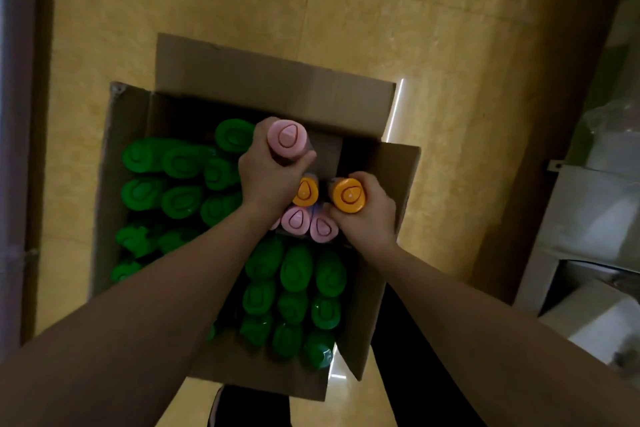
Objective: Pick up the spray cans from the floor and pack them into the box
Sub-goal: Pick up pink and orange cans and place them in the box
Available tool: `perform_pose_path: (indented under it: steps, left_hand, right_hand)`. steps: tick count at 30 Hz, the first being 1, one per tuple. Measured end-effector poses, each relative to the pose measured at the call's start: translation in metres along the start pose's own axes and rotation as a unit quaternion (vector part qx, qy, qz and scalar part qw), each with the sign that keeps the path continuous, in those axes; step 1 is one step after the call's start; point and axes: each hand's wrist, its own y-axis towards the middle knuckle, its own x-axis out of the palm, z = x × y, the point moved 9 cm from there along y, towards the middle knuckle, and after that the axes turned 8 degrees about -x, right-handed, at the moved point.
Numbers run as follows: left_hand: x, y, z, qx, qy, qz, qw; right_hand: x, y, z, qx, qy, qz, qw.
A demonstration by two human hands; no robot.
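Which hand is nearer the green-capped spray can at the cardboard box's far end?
Left. The left hand, gripping a pink-capped spray can, sits just beside that green-capped spray can; the right hand, gripping an orange-capped spray can, is farther off.

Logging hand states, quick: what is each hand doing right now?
Left hand: closed around a pink-capped spray can.
Right hand: closed around an orange-capped spray can.

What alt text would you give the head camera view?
Left hand grips a pink can, right hand an orange can, above an open box mostly full of green cans. The box stands on a yellow floor.
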Motion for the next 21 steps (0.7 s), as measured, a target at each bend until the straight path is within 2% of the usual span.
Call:
perform_pose_path:
  steps: [7, 13, 21]
  left_hand:
    - [0.014, 0.007, -0.004, 0.028, 0.039, -0.013, 0.999]
    - [0.013, 0.011, -0.024, -0.068, 0.061, 0.037, 0.995]
    - [0.012, 0.013, -0.045, -0.116, 0.142, 0.039, 0.982]
  right_hand:
    - [0.037, 0.017, 0.006, -0.022, -0.023, -0.058, 0.998]
    - [0.051, 0.017, 0.029, 0.047, -0.007, -0.118, 0.992]
    - [0.051, 0.021, 0.028, 0.082, 0.039, -0.147, 0.985]
